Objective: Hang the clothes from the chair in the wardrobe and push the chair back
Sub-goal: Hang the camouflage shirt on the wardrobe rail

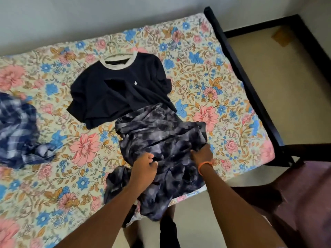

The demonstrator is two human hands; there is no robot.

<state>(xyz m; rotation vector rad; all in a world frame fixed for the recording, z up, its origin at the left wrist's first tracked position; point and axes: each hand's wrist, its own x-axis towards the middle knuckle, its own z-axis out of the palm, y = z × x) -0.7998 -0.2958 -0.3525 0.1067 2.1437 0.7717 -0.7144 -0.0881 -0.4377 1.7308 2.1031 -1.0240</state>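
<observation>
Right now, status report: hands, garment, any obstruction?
Left hand and right hand both grip tie-dye garment on bed. Navy T-shirt on hanger beyond. Nothing obstructing.

No readable text, brand name, number or sign shows anywhere. The only mark is a small white emblem (135, 83) on the chest of the dark navy T-shirt (100, 93) lying on the bed, and it is too small and blurred to make out as letters or a known logo.
</observation>
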